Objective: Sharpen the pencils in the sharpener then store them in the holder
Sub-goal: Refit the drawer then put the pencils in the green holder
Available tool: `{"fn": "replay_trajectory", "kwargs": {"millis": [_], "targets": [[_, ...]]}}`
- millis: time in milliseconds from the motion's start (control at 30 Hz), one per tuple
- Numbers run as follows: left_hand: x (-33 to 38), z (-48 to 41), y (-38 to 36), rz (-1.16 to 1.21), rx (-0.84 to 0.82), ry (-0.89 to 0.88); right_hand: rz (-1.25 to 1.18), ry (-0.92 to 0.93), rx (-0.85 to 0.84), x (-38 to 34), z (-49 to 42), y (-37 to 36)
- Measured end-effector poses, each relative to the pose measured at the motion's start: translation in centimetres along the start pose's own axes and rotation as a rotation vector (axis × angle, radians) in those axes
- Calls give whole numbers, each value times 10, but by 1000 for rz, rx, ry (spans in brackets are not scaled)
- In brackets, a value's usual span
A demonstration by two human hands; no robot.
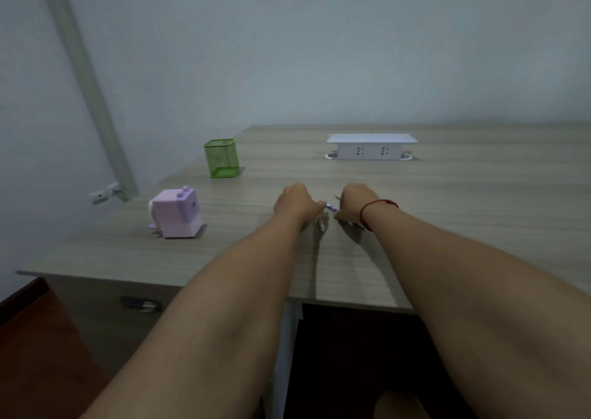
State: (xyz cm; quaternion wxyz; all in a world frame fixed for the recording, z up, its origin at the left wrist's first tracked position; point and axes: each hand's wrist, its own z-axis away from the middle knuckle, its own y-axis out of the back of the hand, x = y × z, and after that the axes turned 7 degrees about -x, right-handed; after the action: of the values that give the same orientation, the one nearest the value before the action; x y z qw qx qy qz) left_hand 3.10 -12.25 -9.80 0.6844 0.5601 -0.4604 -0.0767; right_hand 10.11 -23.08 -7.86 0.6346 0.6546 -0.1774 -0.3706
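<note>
My left hand [297, 201] and right hand [354, 201] sit knuckles-up side by side at mid-bench, both with fingers curled under. Between them I count one purple pencil [330, 207], each hand gripping an end of it. Only a short stretch shows in the gap. Its long axis runs left to right, the left end a touch farther from me, and I cannot tell which end is the tip. A green sliver [337, 197] at the right hand's far side is too blurred to name. One red string bracelet [379, 205] circles the right wrist.

To the near left stands one lilac sharpener [177, 214], close to the bench's [463, 214] left edge. Farther back on the left, one green mesh holder [221, 158] stands upright, also near that edge and well apart from the sharpener. Open wood lies between my hands and both. At the far right sits one white socket box [371, 148] with two outlets. The near edge crosses under my forearms.
</note>
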Motion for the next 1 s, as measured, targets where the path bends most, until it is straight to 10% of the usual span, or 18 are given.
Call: {"fn": "replay_trajectory", "kwargs": {"millis": [333,1000], "targets": [[-4,-16,22,-119,-83,97,-49,4,89,-34,-9,14],[-95,-146,219,341,587,-8,-622,311,306,-248,-170,89]]}}
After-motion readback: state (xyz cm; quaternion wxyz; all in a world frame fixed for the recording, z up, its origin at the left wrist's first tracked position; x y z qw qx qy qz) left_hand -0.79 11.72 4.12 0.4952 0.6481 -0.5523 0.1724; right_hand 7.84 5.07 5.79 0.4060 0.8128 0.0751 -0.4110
